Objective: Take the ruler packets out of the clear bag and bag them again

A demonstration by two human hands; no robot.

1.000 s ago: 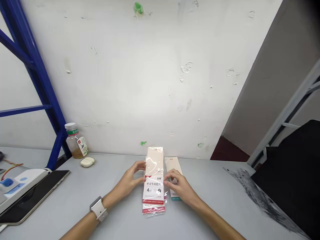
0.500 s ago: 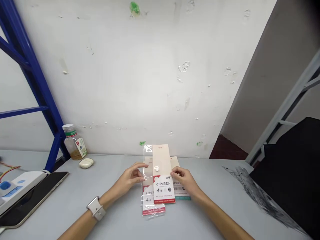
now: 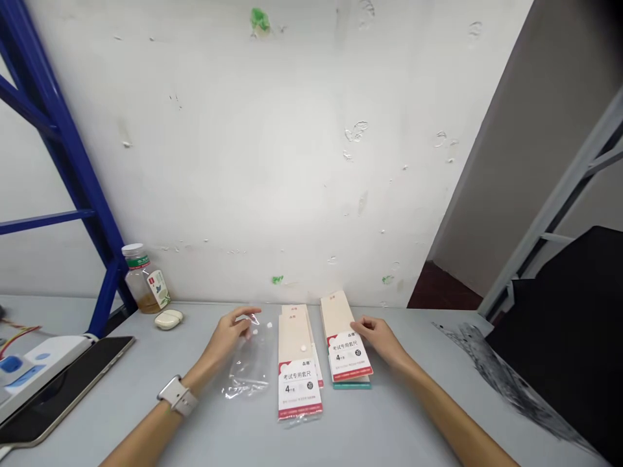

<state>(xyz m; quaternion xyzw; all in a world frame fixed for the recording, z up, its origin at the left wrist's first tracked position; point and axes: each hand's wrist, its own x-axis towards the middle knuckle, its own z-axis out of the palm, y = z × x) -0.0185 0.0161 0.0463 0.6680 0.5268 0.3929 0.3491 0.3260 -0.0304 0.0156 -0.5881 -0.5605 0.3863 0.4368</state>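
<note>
Spreading across the counter (image 3: 399,431), the things centre on two overlapping packets (image 3: 294,347), with the red-edged packet (image 3: 342,331) toward two o'clock, atop a teal-edged packet (image 3: 352,386), and the clear bag (image 3: 253,363) at nine. To handle these well, line up the upper packet's lower edge with the teal one before easing the right hand (image 3: 382,338), its fingers clamped on the right-hand edge — and hold the flimsy bag clear of the centre, where the left hand (image 3: 226,336) seems to pinch its top.

Head-worn view, forward and down
</note>
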